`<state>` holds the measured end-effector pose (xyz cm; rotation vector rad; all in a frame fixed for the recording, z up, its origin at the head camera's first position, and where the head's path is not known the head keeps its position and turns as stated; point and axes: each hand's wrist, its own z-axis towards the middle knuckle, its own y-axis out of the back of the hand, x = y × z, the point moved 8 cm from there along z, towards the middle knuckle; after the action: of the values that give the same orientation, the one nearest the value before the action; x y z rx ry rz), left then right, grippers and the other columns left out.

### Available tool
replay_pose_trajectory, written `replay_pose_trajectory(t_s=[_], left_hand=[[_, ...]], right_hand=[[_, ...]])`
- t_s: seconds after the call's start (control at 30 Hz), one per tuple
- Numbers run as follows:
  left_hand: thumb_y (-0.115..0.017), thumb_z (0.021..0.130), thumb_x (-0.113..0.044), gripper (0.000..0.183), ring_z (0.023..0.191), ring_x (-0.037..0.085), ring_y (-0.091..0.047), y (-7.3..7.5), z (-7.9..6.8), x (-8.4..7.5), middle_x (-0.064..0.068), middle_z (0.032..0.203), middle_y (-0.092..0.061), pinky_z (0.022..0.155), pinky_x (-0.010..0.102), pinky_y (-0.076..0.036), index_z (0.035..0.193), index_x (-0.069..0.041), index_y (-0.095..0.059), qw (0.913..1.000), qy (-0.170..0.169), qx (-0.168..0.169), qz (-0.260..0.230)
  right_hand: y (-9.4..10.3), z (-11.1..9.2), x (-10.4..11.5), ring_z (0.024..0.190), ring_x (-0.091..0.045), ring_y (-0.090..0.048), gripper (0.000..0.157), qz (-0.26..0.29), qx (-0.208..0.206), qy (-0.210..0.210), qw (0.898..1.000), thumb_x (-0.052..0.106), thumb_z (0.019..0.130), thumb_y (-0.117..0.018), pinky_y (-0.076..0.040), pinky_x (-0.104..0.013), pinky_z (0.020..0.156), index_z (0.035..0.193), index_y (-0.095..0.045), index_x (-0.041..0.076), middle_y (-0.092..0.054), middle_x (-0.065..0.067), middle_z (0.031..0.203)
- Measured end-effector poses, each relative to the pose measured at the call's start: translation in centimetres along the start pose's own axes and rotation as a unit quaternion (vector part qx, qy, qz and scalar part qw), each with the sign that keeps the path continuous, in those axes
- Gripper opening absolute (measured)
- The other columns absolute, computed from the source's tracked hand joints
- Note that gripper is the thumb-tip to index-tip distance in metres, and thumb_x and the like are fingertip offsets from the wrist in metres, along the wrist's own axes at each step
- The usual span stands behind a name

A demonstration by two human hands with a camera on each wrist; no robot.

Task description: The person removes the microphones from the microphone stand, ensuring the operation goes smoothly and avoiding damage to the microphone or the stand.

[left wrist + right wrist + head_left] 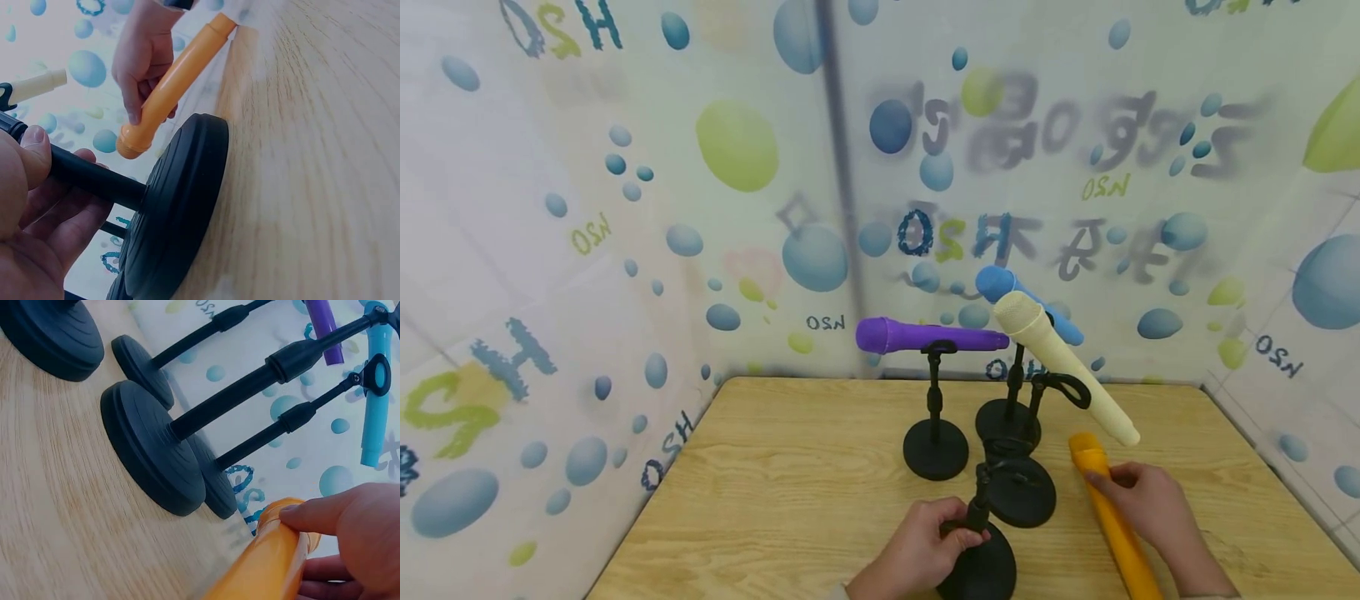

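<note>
My left hand [917,546] grips the pole of the nearest black microphone stand [992,571], low down near its round base. The left wrist view shows the thumb and fingers around that pole, with the base [181,212] close over the wooden table. To the right, my right hand [1153,504] holds an orange microphone [1122,546] between thumb and fingers, just below its head. This microphone slants, its head pointing away from me. In the right wrist view the thumb lies on top of the orange body [259,569], and its lower end is out of frame.
Several more black stands rise behind. A purple microphone [917,337] lies level on the back left stand [936,450]. Blue [1000,283] and cream [1067,358] microphones tilt above the stands to its right. Patterned sheeting [737,250] borders the wooden table [775,467].
</note>
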<state>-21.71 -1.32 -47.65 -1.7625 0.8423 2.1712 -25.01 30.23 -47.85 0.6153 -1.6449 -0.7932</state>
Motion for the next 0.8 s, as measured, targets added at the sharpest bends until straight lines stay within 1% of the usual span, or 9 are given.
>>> replay_pose_trajectory(t_s=[0.1,0.2,0.3,0.43,0.63,0.8], left_hand=[[-0.071,0.103,-0.008,0.011,0.101,0.001,-0.075,0.0,0.0,0.0,0.001,0.105,-0.083,0.092,0.019,-0.06,0.112,-0.006,-0.078,1.0,0.006,0.002,-0.003],[-0.071,0.103,-0.007,0.012,0.101,0.001,-0.075,0.0,0.0,0.0,0.002,0.106,-0.083,0.092,0.02,-0.06,0.113,-0.005,-0.078,1.0,0.006,0.004,-0.005],[-0.071,0.104,-0.007,0.012,0.101,0.001,-0.075,0.0,0.0,0.0,0.002,0.106,-0.083,0.092,0.019,-0.06,0.113,-0.004,-0.078,1.0,0.006,0.005,-0.005],[-0.071,0.103,-0.007,0.012,0.101,0.001,-0.075,0.0,0.0,0.1,0.001,0.106,-0.083,0.092,0.021,-0.061,0.112,-0.005,-0.078,0.9999,0.013,0.004,-0.006],[-0.071,0.104,-0.007,0.012,0.101,0.001,-0.075,0.0,0.0,0.2,0.0,0.106,-0.083,0.092,0.021,-0.06,0.113,-0.006,-0.078,0.9998,0.019,0.006,-0.008],[-0.07,0.104,-0.007,0.012,0.101,0.001,-0.075,0.0,0.0,0.3,0.001,0.106,-0.083,0.093,0.021,-0.06,0.113,-0.006,-0.078,0.9997,0.019,0.007,-0.011]], right_hand=[[0.0,0.1,-0.2,0.094,-0.03,-0.071,0.074,-0.004,0.001,-0.001,1.0,0.05,0.103,-0.069,-0.06,-0.053,0.086,0.127,-0.066,-0.019,-0.071,-0.036,0.122],[-0.1,0.1,-0.2,0.091,-0.028,-0.07,0.07,-0.007,0.005,-0.002,1.0,0.046,0.103,-0.069,-0.061,-0.05,0.083,0.125,-0.066,-0.02,-0.071,-0.037,0.119],[-0.2,0.1,-0.3,0.086,-0.025,-0.068,0.066,-0.009,0.009,-0.004,1.0,0.043,0.104,-0.068,-0.06,-0.044,0.076,0.123,-0.067,-0.02,-0.072,-0.036,0.115],[-0.5,0.2,-0.6,0.082,-0.023,-0.066,0.063,-0.006,0.012,-0.009,1.0,0.04,0.104,-0.068,-0.055,-0.035,0.069,0.121,-0.067,-0.02,-0.073,-0.034,0.111],[-1.1,0.5,-1.2,0.081,-0.023,-0.065,0.065,-0.008,0.019,-0.023,1.0,0.041,0.103,-0.07,-0.056,-0.035,0.068,0.123,-0.066,-0.021,-0.071,-0.037,0.114],[-1.3,0.7,-1.6,0.077,-0.022,-0.062,0.062,-0.006,0.015,-0.025,1.0,0.04,0.103,-0.069,-0.052,-0.032,0.064,0.121,-0.067,-0.02,-0.074,-0.029,0.104]])
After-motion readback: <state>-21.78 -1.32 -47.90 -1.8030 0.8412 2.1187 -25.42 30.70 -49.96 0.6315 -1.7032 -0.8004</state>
